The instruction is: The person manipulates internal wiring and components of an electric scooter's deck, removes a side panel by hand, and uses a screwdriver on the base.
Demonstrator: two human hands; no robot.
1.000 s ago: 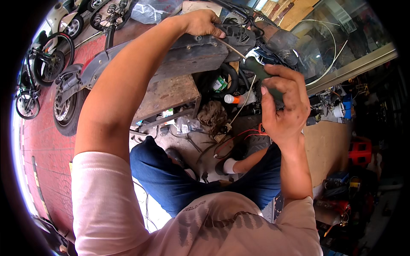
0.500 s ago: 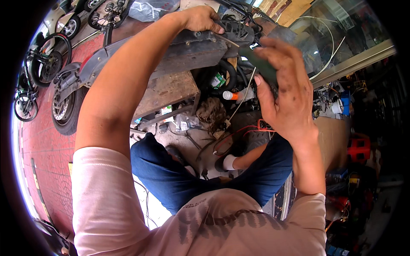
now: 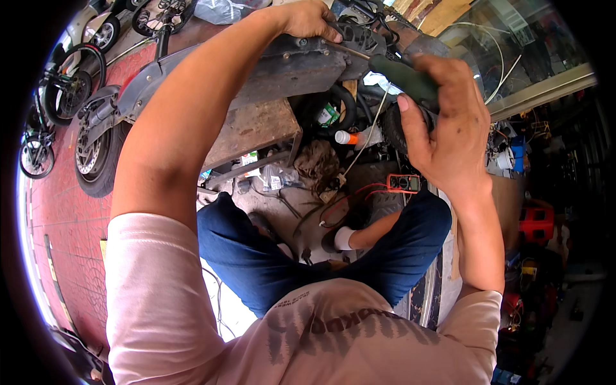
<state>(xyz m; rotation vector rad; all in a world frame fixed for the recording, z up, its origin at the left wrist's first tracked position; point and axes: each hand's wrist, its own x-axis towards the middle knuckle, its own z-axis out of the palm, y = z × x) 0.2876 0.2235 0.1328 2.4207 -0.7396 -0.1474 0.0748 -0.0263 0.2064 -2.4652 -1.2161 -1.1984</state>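
Note:
A scooter's long dark body [image 3: 282, 74] stretches across the top of the view, scuffed and dotted with bolts. Over its upper edge my left hand [image 3: 305, 20] is closed, its fingers curled down; whatever lies under them is hidden. Just beside those fingertips is the shaft end of a screwdriver [image 3: 405, 78] with a thick dark green handle. My right hand [image 3: 452, 122] has its fingers and thumb around the handle's butt end. The shaft slants up and left against the scooter body, and its tip cannot be seen.
Below the body stands a worn wooden bench [image 3: 256, 138]. An orange-and-black multimeter [image 3: 403, 184] with red leads lies near my knee, and an orange-capped bottle [image 3: 346, 138] is beyond it. Glass panels [image 3: 513, 64] close off the far right. Parked bicycles [image 3: 67, 96] stand at left.
My right hand and the screwdriver have shifted a little right in the view. More of the multimeter shows. My left hand sits slightly higher, still on the scooter body.

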